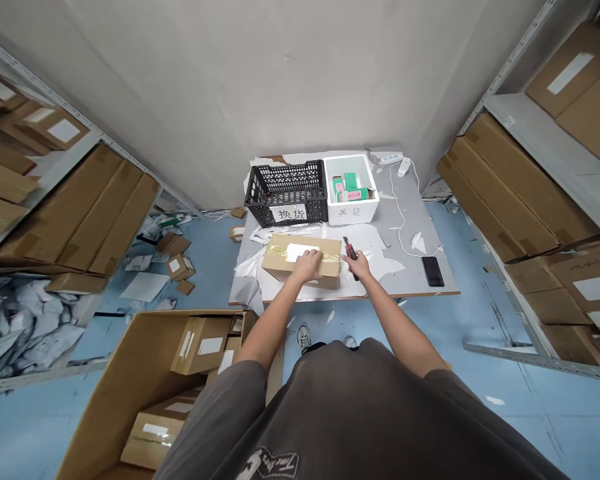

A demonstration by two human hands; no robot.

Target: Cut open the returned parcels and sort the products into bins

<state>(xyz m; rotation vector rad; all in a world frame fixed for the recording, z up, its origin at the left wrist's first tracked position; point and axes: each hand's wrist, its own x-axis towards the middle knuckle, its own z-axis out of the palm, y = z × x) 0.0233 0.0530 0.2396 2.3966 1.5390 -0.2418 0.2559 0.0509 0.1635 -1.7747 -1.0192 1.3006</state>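
A taped cardboard box (275, 261) with a white label lies near the table's front edge. My left hand (307, 265) is closed over the near part of its top, beside the label, fingers bent against the cardboard. To the right of the box, my right hand (359, 265) is wrapped round a red and black utility knife (350, 249), which points away from me. The knife is apart from the box. Whether its blade is out is too small to tell.
Behind the box stand a black plastic crate (286, 197) and a white foam box (353, 212) holding green and pink packs. A phone (433, 271) lies at the table's right. A large carton (115, 353) of parcels stands at lower left; shelves flank both sides.
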